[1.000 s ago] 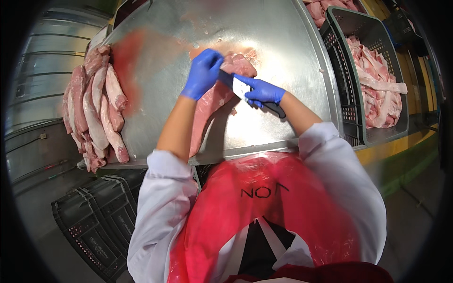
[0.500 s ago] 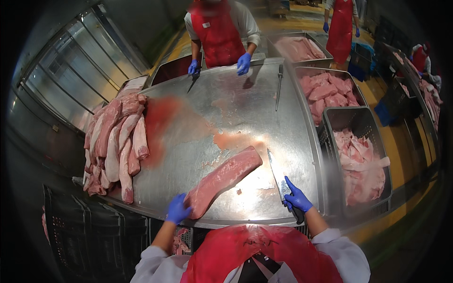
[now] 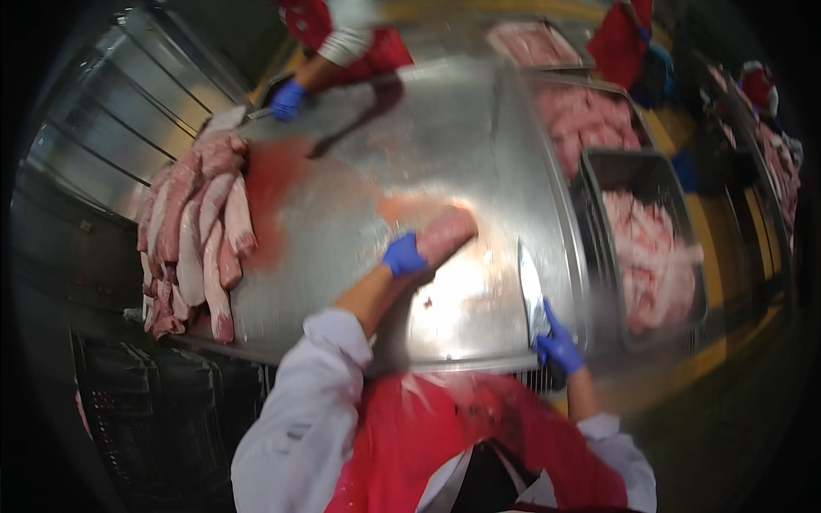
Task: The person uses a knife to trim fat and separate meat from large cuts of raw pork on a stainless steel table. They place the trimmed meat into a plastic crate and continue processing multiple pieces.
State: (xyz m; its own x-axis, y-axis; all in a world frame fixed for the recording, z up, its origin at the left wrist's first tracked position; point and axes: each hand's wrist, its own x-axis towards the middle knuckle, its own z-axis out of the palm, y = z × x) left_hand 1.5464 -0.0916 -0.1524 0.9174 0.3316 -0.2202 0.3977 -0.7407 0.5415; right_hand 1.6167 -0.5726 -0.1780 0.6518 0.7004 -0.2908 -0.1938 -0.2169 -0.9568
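My left hand [image 3: 405, 255], in a blue glove, is closed on the side of a pink pork loin [image 3: 450, 232] lying on the steel table [image 3: 342, 248]. Much of the loin is hidden beneath my left hand and forearm. On the right, near the table's front edge, my blue-gloved right hand [image 3: 560, 349] grips a knife [image 3: 531, 284]. Its long blade points away from me, just above or on the steel, apart from the meat. The picture is somewhat smeared by motion.
Long meat strips [image 3: 195, 231] are piled at the table's left. On the right stand a crate of pale trimmings [image 3: 643, 256] and a bin of meat chunks [image 3: 586, 120]. Across the table, a co-worker's gloved hand [image 3: 289, 101] holds a tool near the pile.
My left hand has moved from the loin's near end up toward its far end. My right hand and knife have shifted slightly right. The co-worker has leaned left toward the pile.
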